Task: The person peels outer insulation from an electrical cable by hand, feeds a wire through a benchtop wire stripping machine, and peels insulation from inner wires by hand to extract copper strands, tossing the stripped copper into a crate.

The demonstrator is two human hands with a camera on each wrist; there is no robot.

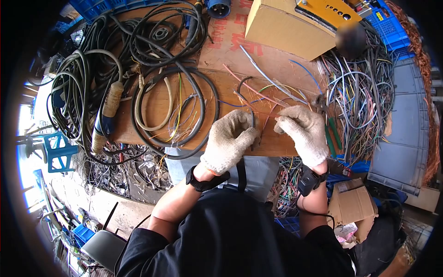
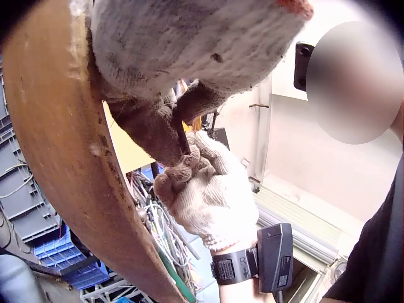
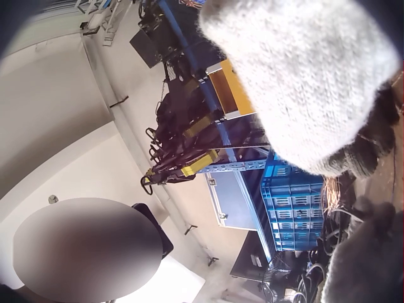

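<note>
In the head view my gloved left hand (image 1: pixel 229 141) grips a short black cable (image 1: pixel 253 119) between thumb and fingers, over the wooden table's near edge. Across a small gap, my gloved right hand (image 1: pixel 302 134) has its fingers curled, thumb against fingertips. I cannot tell what, if anything, it pinches. Reddish copper-coloured wire (image 1: pixel 268 117) lies between the hands. From the left wrist, the dark cable (image 2: pixel 184 137) sticks out of the left fingers toward the right fingertips (image 2: pixel 180 173). The right wrist view shows mainly the back of the right glove (image 3: pixel 309 82).
Black cable coils (image 1: pixel 203 124) cover the table's left. Loose wires (image 1: pixel 272 76) lie beyond the hands. Green-handled pliers (image 1: pixel 331 131) rest beside the right hand, with a heap of stripped wires (image 1: pixel 360 92) farther right. A yellowish box (image 1: pixel 286 30) stands at the back.
</note>
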